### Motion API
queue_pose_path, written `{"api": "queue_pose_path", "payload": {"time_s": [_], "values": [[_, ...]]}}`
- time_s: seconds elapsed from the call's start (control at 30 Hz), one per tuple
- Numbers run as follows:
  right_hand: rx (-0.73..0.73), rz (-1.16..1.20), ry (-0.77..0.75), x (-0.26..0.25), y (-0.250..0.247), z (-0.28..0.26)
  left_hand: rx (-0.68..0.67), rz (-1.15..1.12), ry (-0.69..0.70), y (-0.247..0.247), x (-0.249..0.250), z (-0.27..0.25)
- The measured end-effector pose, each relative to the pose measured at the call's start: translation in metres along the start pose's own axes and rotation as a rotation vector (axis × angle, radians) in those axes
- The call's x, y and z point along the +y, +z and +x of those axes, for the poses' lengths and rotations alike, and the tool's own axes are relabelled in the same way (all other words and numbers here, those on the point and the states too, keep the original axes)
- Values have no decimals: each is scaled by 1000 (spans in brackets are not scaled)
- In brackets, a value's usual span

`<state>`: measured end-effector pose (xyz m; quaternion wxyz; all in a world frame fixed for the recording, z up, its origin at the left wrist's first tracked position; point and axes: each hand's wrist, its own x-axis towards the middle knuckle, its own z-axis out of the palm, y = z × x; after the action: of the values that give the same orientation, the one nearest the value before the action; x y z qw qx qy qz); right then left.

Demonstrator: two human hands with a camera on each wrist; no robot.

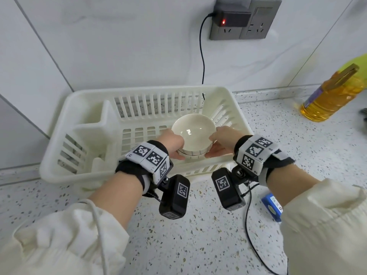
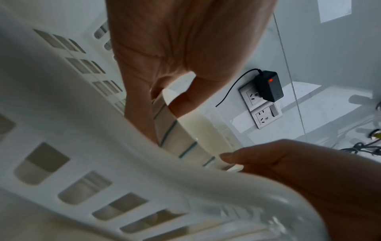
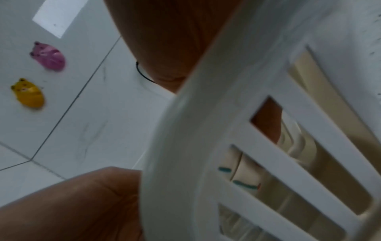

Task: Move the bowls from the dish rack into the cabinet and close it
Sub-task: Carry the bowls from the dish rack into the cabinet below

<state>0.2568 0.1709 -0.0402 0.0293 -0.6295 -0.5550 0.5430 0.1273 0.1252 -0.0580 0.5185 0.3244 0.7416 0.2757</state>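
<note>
Both hands are down inside the dish rack, one on each side of a stack of bowls: the left hand has its thumb over the rim and its fingers curled under the outer wall, as the left wrist view shows, and the right hand cups the opposite side, fingertips low against the lower bowl. Gripping from two sides and low down looks chosen so that the whole stack can come up as one, steady and level, instead of one bowl at a time. The stack sits in the right half of the rack, near its front wall, and whether it rests on the floor of the rack or is just clear of it cannot be told. At least two bowls are nested; the top one is glossy cream-white inside, round and fairly deep, and the outer walls carry short teal dashes. The rack is white slotted plastic standing on the speckled bench against a tiled wall. No cabinet is in view, so the carrying and the closing are, by my reading, yet to be done.
</note>
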Motion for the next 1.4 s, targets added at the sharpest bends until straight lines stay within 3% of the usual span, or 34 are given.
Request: {"api": "queue_pose_path", "payload": {"time_s": [0.13,0.37,0.63,0.83,1.07,1.27,1.4], "values": [[93,32,-101,-5,1,-8,28,-105,22,-9,-5,-6],[259,104,-339,-16,18,-77,76,-171,251,-34,-2,-52],[396,187,-307,27,76,-175,-35,-26,412,-52,-57,-151],[438,257,-239,83,127,-236,-51,90,443,-48,-113,-216],[428,332,-151,157,150,-294,-156,149,391,-9,-162,-276],[424,348,-93,247,169,-323,-157,210,352,49,-221,-314],[422,338,17,329,190,-333,-244,246,277,103,-282,-325]]}}
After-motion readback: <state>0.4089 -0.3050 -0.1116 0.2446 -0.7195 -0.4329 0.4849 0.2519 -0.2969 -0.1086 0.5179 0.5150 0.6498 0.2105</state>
